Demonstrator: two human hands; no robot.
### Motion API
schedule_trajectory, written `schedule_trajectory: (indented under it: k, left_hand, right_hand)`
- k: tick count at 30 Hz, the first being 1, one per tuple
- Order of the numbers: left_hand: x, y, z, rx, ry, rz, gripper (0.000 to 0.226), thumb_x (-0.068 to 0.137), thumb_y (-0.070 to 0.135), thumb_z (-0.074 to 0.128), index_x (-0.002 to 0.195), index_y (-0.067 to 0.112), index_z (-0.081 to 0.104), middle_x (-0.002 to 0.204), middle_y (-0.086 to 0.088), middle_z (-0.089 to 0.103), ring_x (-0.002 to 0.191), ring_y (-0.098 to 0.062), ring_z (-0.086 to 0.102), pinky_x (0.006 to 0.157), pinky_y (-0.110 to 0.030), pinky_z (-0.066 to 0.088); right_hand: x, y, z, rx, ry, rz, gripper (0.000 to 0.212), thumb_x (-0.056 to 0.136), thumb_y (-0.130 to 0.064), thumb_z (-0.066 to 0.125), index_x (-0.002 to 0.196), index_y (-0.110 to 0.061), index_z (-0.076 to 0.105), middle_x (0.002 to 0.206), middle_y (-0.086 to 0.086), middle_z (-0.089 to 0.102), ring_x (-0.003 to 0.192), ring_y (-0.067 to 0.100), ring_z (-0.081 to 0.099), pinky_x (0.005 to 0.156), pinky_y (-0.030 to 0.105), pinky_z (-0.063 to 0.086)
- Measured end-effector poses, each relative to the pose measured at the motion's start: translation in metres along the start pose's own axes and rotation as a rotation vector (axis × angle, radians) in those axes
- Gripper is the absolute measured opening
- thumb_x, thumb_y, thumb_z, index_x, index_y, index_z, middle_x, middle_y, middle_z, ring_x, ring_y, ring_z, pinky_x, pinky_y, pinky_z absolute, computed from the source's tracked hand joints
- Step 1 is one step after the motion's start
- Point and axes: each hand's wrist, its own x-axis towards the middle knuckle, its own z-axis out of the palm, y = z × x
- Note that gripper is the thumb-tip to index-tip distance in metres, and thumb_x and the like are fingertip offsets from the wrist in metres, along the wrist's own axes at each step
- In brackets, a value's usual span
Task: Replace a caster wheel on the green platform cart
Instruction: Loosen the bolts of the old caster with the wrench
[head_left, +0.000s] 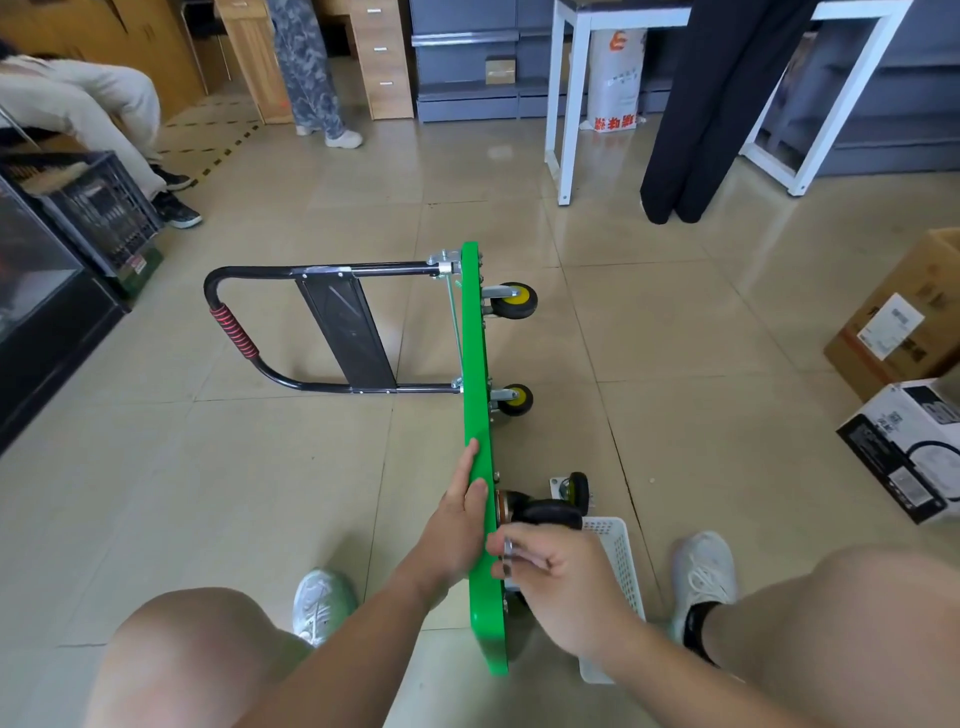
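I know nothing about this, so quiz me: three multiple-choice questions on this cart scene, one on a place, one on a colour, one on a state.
1. Where is the white basket?
A. On the floor by the person's right foot.
B. On a shelf.
C. On the person's lap.

2. What colour are the hubs of the two far casters?
A. Red.
B. Yellow.
C. Blue.

3. What is the right hand doing?
A. Lying flat on the floor.
B. Hanging idle.
C. Pinching a small metal piece at the green cart.

Answers: 1 A, it lies on the floor beside that foot; 2 B, both hubs show yellow; 3 C, curled fingers grip shiny metal.
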Motion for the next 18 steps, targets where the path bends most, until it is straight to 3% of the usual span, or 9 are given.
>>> schedule_trajectory:
  k: [2, 5, 7, 11, 14, 18]
  left_hand:
    - [-0.002, 0.002, -0.001, -0.015, 0.026, -0.02, 0.046, 0.114, 0.033, 0.027, 0.155, 0.052, 0.025, 0.14, 0.013, 0.048, 0.106, -0.013, 0.056, 0.097, -0.029, 0.039]
    - [-0.001, 0.001, -0.001, -0.013, 0.033, -0.028, 0.052, 0.113, 0.037, 0.026, 0.159, 0.056, 0.011, 0.124, 0.008, 0.052, 0.095, -0.005, 0.054, 0.095, -0.03, 0.039]
    - [0.0, 0.002, 0.001, -0.019, 0.038, -0.034, 0.052, 0.113, 0.036, 0.026, 0.159, 0.057, 0.012, 0.124, 0.007, 0.054, 0.101, -0.011, 0.055, 0.096, -0.031, 0.04]
    - [0.0, 0.001, 0.001, -0.052, 0.041, -0.053, 0.053, 0.112, 0.037, 0.027, 0.158, 0.059, 0.012, 0.133, 0.009, 0.054, 0.108, -0.012, 0.054, 0.098, -0.031, 0.04]
    - [0.001, 0.0, 0.002, -0.042, 0.042, -0.054, 0.052, 0.112, 0.041, 0.025, 0.155, 0.064, 0.009, 0.136, 0.007, 0.055, 0.112, -0.015, 0.059, 0.103, -0.034, 0.042]
    - [0.0, 0.002, 0.0, -0.037, 0.038, -0.065, 0.051, 0.113, 0.04, 0.024, 0.156, 0.063, 0.009, 0.143, 0.006, 0.051, 0.104, -0.005, 0.059, 0.095, -0.031, 0.039]
  right_hand:
    - [-0.012, 0.008, 0.001, -0.038, 0.01, -0.039, 0.023, 0.082, -0.022, 0.049, 0.084, -0.03, 0.07, 0.088, -0.007, 0.07, 0.087, 0.019, 0.071, 0.085, 0.053, 0.057]
    - [-0.017, 0.014, -0.001, -0.027, 0.066, -0.066, 0.031, 0.091, -0.008, 0.05, 0.099, -0.023, 0.075, 0.101, -0.002, 0.073, 0.093, 0.023, 0.073, 0.085, 0.051, 0.058]
    - [-0.015, 0.009, -0.005, -0.005, 0.118, -0.073, 0.028, 0.092, -0.006, 0.059, 0.101, -0.024, 0.077, 0.099, -0.002, 0.075, 0.094, 0.019, 0.074, 0.086, 0.046, 0.059]
    - [0.005, -0.012, -0.026, 0.179, 0.223, -0.01, 0.036, 0.088, 0.006, 0.069, 0.082, -0.028, 0.078, 0.083, -0.007, 0.075, 0.083, 0.005, 0.068, 0.084, 0.021, 0.054]
    - [0.031, -0.021, -0.039, 0.226, 0.19, 0.062, 0.042, 0.089, 0.004, 0.067, 0.079, -0.035, 0.08, 0.086, -0.003, 0.078, 0.087, 0.011, 0.074, 0.08, 0.022, 0.057]
    - [0.058, -0.02, -0.043, 0.213, 0.156, 0.17, 0.023, 0.09, 0.001, 0.068, 0.092, -0.021, 0.076, 0.091, 0.005, 0.078, 0.092, 0.021, 0.075, 0.081, 0.031, 0.061]
